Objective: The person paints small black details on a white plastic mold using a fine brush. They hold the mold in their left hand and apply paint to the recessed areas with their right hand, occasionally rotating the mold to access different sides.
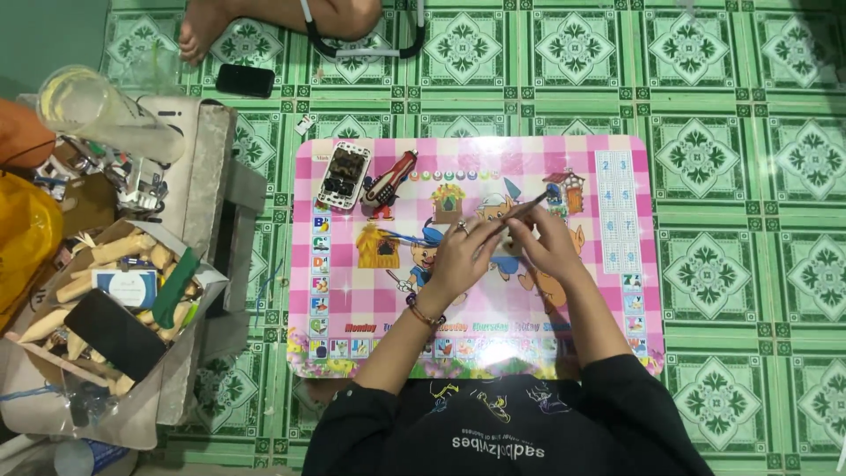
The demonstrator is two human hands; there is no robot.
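Note:
Both hands meet over the middle of a pink checked cartoon table (617,291). My left hand (458,260), with a ring and a bead bracelet, pinches a small object I cannot make out. My right hand (551,245) grips a thin dark tool (522,211) whose tip points up and right. An opened phone with its back off (344,174) and a red-and-black device (389,181) lie at the table's far left corner.
A cardboard box (132,414) of wooden handles, tools and a dark slab stands left of the table, beside a clear plastic jar (88,110). A black phone (246,80) lies on the green tiled floor near another person's bare foot (201,31).

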